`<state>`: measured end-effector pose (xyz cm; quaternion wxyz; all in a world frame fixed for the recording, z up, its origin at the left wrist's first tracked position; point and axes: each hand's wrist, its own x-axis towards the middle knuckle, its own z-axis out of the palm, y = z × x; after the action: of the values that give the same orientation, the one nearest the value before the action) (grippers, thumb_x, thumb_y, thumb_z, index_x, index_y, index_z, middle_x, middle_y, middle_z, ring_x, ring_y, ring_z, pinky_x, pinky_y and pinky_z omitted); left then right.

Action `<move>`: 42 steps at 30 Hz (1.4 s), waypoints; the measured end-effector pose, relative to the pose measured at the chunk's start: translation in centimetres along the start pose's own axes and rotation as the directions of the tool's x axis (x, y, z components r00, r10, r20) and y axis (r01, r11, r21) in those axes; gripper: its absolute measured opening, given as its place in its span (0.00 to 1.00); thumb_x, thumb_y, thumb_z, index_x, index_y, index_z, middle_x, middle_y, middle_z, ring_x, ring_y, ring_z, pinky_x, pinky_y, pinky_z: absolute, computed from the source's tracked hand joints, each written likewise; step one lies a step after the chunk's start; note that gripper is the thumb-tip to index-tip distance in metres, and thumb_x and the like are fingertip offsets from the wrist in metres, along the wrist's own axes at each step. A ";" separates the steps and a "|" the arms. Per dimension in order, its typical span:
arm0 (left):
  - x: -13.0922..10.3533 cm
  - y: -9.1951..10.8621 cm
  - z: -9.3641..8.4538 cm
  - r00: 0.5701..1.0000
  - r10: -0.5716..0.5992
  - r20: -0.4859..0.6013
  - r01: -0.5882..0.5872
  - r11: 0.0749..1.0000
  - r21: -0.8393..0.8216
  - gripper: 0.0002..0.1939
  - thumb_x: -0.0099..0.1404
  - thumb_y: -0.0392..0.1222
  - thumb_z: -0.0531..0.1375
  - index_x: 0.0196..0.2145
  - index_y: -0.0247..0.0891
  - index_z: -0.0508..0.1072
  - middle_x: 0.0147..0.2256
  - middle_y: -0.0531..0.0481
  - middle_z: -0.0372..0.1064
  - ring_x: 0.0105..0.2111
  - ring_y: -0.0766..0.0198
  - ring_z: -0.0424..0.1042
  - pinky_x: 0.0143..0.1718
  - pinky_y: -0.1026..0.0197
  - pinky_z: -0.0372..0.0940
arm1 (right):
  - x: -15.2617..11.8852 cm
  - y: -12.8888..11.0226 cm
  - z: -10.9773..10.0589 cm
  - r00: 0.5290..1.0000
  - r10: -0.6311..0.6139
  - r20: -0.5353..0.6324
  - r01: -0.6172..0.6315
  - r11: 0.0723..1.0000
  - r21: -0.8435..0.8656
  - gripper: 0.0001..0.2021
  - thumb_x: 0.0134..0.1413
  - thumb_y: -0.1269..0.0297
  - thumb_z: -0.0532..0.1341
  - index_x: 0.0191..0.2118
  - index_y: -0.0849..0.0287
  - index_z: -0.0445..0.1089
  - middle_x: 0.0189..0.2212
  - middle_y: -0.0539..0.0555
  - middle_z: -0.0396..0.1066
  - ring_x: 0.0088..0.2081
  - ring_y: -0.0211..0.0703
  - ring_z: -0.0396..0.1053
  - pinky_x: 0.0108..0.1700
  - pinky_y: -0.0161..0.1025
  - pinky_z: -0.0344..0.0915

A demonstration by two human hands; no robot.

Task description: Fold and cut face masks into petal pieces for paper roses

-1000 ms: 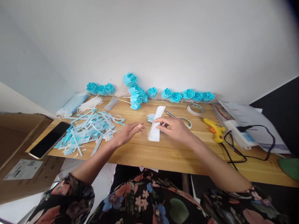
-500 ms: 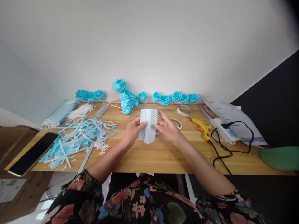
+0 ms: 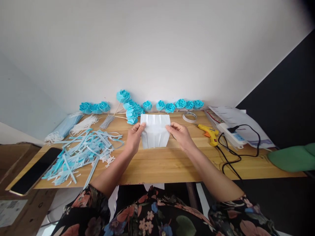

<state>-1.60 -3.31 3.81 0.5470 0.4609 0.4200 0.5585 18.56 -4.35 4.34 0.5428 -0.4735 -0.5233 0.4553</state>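
A white pleated sheet [image 3: 155,131] is spread out above the middle of the wooden table [image 3: 157,167], with fold lines running down it. My left hand [image 3: 135,136] pinches its left edge between thumb and fingers. At the upper right edge, my right hand [image 3: 180,134] grips it the same way. Behind the sheet, a row of blue flowers [image 3: 170,108] lies along the wall, and more blue flowers on sticks [image 3: 132,113] are bunched just left of the sheet.
On the left are cut strips [image 3: 81,154], a phone [image 3: 35,170], face masks [image 3: 65,127], white loops [image 3: 85,124] and thin wires [image 3: 107,121]. A tape roll [image 3: 189,117], yellow glue gun [image 3: 209,132], power strip [image 3: 232,136], papers [image 3: 243,123] and green object [image 3: 290,159] are right.
The sheet has been opened out from a narrower folded shape. My hands have moved apart, each now at one side edge. The view has shifted slightly.
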 end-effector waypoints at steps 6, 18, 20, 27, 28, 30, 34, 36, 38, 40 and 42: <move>1.4 1.3 1.5 0.993 0.119 -0.008 -0.119 0.993 -0.010 0.20 0.57 0.58 0.65 0.32 0.36 0.73 0.28 0.53 0.67 0.30 0.65 0.64 0.33 0.64 0.61 | 1.3 -0.6 0.4 0.999 -0.037 0.021 0.035 0.997 0.074 0.19 0.46 0.46 0.67 0.27 0.57 0.68 0.24 0.47 0.62 0.28 0.36 0.59 0.31 0.34 0.58; 5.8 4.3 4.7 0.855 0.482 -0.193 -0.443 0.871 0.213 0.25 0.64 0.57 0.58 0.21 0.39 0.53 0.22 0.57 0.44 0.24 0.69 0.47 0.25 0.65 0.47 | 6.1 -6.1 2.0 0.719 -0.589 -0.368 0.484 0.805 -0.343 0.20 0.61 0.50 0.57 0.23 0.58 0.58 0.20 0.44 0.48 0.25 0.34 0.47 0.27 0.34 0.48; 6.4 4.7 4.6 0.834 0.517 -0.191 -0.470 0.848 0.245 0.26 0.64 0.55 0.59 0.21 0.39 0.50 0.22 0.57 0.41 0.24 0.70 0.45 0.25 0.65 0.45 | 6.5 -6.3 2.0 0.689 -0.625 -0.367 0.499 0.776 -0.385 0.19 0.62 0.52 0.56 0.23 0.58 0.58 0.19 0.44 0.47 0.24 0.34 0.47 0.27 0.34 0.48; 7.7 4.9 4.0 0.827 0.528 -0.193 -0.480 0.842 0.247 0.25 0.64 0.53 0.59 0.22 0.40 0.48 0.23 0.57 0.40 0.24 0.70 0.43 0.25 0.64 0.43 | 7.6 -5.5 0.9 0.829 -0.527 -0.185 0.467 0.836 -0.288 0.19 0.62 0.51 0.56 0.24 0.57 0.57 0.20 0.44 0.47 0.24 0.34 0.48 0.27 0.35 0.48; 7.8 4.9 4.0 0.830 0.517 -0.209 -0.474 0.851 0.225 0.25 0.64 0.54 0.59 0.22 0.40 0.49 0.23 0.57 0.40 0.24 0.70 0.43 0.25 0.64 0.44 | 7.8 -5.4 0.8 0.858 -0.499 -0.123 0.460 0.852 -0.249 0.20 0.62 0.49 0.55 0.24 0.57 0.56 0.21 0.45 0.48 0.25 0.34 0.48 0.28 0.35 0.48; 7.9 5.0 3.9 0.841 0.482 -0.246 -0.451 0.875 0.175 0.25 0.63 0.56 0.59 0.21 0.39 0.51 0.22 0.57 0.41 0.24 0.70 0.44 0.25 0.65 0.44 | 8.0 -5.2 0.8 0.895 -0.445 -0.009 0.437 0.883 -0.172 0.22 0.63 0.46 0.53 0.24 0.56 0.54 0.22 0.45 0.48 0.26 0.35 0.49 0.28 0.35 0.49; 7.7 5.4 4.0 0.875 0.397 -0.279 -0.404 0.914 0.033 0.25 0.59 0.60 0.62 0.22 0.38 0.60 0.21 0.57 0.48 0.22 0.71 0.49 0.24 0.66 0.48 | 7.9 -5.0 1.1 0.930 -0.359 0.076 0.366 0.922 -0.129 0.25 0.61 0.43 0.55 0.22 0.56 0.51 0.22 0.45 0.45 0.25 0.34 0.47 0.27 0.35 0.46; 7.5 5.5 4.1 0.894 0.376 -0.246 -0.398 0.916 -0.047 0.23 0.59 0.61 0.62 0.25 0.38 0.64 0.22 0.57 0.53 0.23 0.70 0.53 0.24 0.66 0.52 | 7.7 -5.2 1.4 0.929 -0.370 0.008 0.366 0.915 -0.167 0.25 0.58 0.46 0.59 0.21 0.56 0.49 0.21 0.45 0.42 0.24 0.33 0.44 0.25 0.35 0.43; 7.3 5.5 4.2 0.910 0.369 -0.187 -0.394 0.911 -0.121 0.21 0.61 0.61 0.62 0.29 0.38 0.67 0.24 0.56 0.57 0.24 0.70 0.58 0.26 0.66 0.56 | 7.4 -5.5 1.4 0.907 -0.413 -0.084 0.391 0.900 -0.194 0.25 0.57 0.49 0.61 0.21 0.56 0.48 0.21 0.44 0.41 0.24 0.33 0.42 0.25 0.35 0.41; 7.1 5.4 4.3 0.929 0.352 -0.118 -0.368 0.912 -0.178 0.19 0.63 0.60 0.60 0.36 0.40 0.70 0.26 0.55 0.61 0.26 0.69 0.62 0.29 0.66 0.59 | 7.2 -6.0 1.3 0.879 -0.454 -0.149 0.422 0.884 -0.200 0.23 0.58 0.51 0.60 0.21 0.56 0.49 0.21 0.44 0.42 0.25 0.33 0.42 0.25 0.35 0.42; 6.9 5.4 4.4 0.949 0.312 -0.051 -0.315 0.927 -0.201 0.23 0.63 0.60 0.61 0.48 0.43 0.69 0.32 0.53 0.68 0.29 0.67 0.68 0.32 0.65 0.63 | 7.1 -6.3 1.1 0.860 -0.476 -0.185 0.441 0.875 -0.200 0.23 0.59 0.52 0.60 0.21 0.56 0.50 0.21 0.44 0.43 0.25 0.33 0.42 0.25 0.35 0.43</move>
<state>1.63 3.17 10.41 0.4919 0.4578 0.2857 0.6833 17.70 1.83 11.56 0.6547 -0.4241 -0.5879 0.2142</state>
